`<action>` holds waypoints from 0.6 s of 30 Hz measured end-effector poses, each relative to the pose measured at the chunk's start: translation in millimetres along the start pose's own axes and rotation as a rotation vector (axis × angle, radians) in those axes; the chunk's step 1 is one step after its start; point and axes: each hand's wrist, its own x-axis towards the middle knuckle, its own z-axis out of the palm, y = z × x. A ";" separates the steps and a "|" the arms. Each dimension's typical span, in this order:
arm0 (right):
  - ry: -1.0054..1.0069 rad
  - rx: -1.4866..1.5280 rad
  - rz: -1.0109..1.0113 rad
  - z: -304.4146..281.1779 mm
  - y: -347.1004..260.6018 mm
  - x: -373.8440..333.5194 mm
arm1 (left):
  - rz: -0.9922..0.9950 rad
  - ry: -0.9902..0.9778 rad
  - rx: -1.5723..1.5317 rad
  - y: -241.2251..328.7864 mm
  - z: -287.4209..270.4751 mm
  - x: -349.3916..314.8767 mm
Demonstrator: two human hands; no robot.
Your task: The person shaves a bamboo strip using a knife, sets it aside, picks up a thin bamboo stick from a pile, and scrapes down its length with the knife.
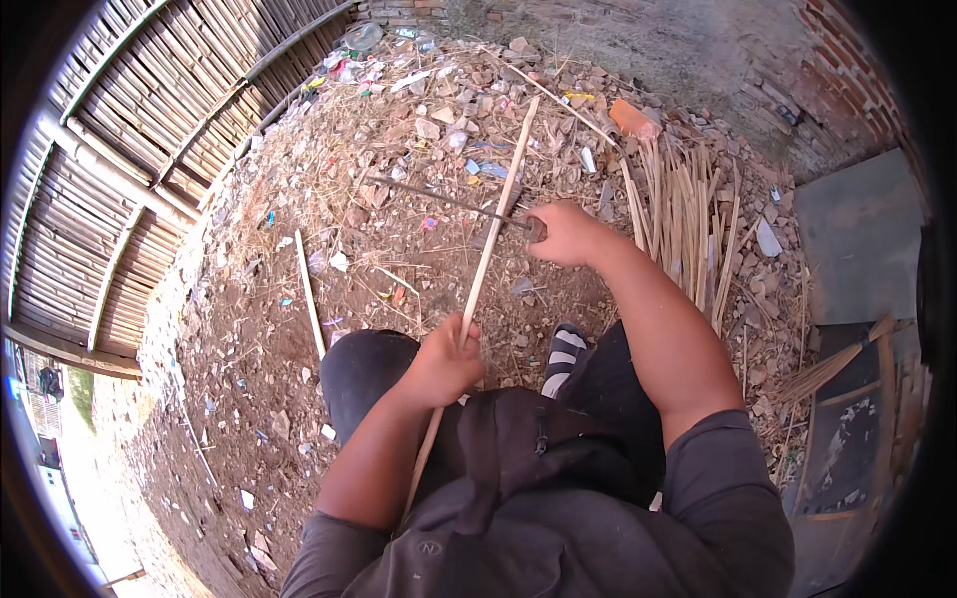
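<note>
My left hand point(446, 359) is closed round a long pale bamboo strip point(490, 249), which slants from beside my body up toward the rubble ahead. In my right hand point(568, 234), the fingers wrap the handle of a long, thin, dark-bladed knife point(434, 196). Its blade points to the left and crosses the strip above my left hand, seeming to touch it near the handle end. Whether the edge bites into the bamboo cannot be made out. The strip's lower end passes under my left forearm.
A bundle of split bamboo strips point(688, 219) lies to the right, near an orange brick point(634, 118). Another strip point(309, 294) rests on the littered ground at left. A bamboo fence point(140, 159), a wall point(678, 50) and a grey panel point(859, 239) stand around.
</note>
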 end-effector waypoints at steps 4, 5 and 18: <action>-0.211 0.019 -0.074 -2.5 -10.3 0.5 | 0.062 0.009 -0.110 -6.3 2.5 -6.4; -0.215 0.165 0.021 -7.2 -1.3 1.4 | 0.061 0.004 -0.109 -4.0 2.4 -6.8; -0.050 0.007 0.046 -15.7 11.0 4.7 | 0.020 -0.131 -0.180 0.8 1.8 -7.5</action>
